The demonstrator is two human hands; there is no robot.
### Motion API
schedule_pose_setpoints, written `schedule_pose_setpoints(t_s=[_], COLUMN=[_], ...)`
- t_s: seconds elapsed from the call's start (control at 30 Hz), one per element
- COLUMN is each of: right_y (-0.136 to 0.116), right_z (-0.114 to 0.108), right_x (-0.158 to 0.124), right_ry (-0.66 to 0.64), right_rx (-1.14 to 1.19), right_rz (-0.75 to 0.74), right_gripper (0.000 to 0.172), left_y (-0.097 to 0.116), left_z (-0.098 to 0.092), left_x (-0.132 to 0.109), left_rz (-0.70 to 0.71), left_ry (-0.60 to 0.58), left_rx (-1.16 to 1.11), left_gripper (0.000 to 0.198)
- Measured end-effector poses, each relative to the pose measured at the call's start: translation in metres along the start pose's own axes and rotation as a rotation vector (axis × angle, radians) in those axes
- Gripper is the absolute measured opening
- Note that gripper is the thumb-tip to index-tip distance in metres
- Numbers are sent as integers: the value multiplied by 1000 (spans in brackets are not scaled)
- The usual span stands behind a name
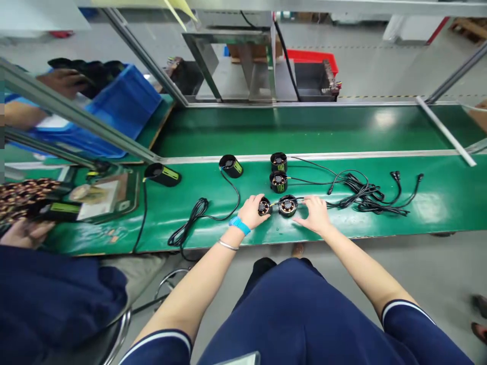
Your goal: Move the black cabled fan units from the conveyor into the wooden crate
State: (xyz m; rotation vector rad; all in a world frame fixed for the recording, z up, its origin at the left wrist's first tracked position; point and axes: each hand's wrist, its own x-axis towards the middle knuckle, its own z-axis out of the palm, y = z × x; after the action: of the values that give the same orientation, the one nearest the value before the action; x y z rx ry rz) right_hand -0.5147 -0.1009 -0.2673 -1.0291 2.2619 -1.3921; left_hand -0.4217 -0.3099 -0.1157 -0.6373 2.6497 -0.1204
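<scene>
My left hand (251,210) is closed around a small black round motor part (264,207) on the green bench top (437,203). My right hand (315,213) rests beside a second black round part with copper windings (288,205), fingers curled against its right side. Two more such parts (278,161) (278,181) stand just behind, each with a black cable running right. A tangle of black cables with plugs (365,195) lies to the right of my right hand.
Two black cylinders with green labels (231,166) (163,174) lie to the left, one with a coiled cable (190,223). A green conveyor belt (342,129) runs behind. A co-worker's hand (23,230) holds a similar part at far left. A blue bin (114,106) sits behind.
</scene>
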Motion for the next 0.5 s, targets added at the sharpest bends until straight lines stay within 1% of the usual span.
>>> schedule_pose_setpoints(t_s=[0.13, 0.23, 0.3, 0.37, 0.43, 0.5], right_y=[-35, -51, -57, -59, -57, -52], right_z=[1, 5, 11, 19, 25, 28], right_x=[24, 27, 25, 21, 17, 14], right_ry=[-49, -67, -79, -66, -33, -20], right_rx=[-96, -131, -114, -93, -73, -44], right_rz=[81, 136, 162, 180, 176, 141], right_gripper=[59, 62, 67, 67, 60, 52], left_y=[1, 5, 9, 11, 12, 13], left_z=[-5, -7, -8, -8, -9, -9], left_x=[0, 3, 5, 6, 6, 7], left_rz=[11, -9, -38, -45, -38, -44], left_ry=[-9, 25, 48, 51, 43, 38], left_rx=[6, -16, -30, -36, -41, -51], left_gripper=[69, 61, 54, 52, 52, 52])
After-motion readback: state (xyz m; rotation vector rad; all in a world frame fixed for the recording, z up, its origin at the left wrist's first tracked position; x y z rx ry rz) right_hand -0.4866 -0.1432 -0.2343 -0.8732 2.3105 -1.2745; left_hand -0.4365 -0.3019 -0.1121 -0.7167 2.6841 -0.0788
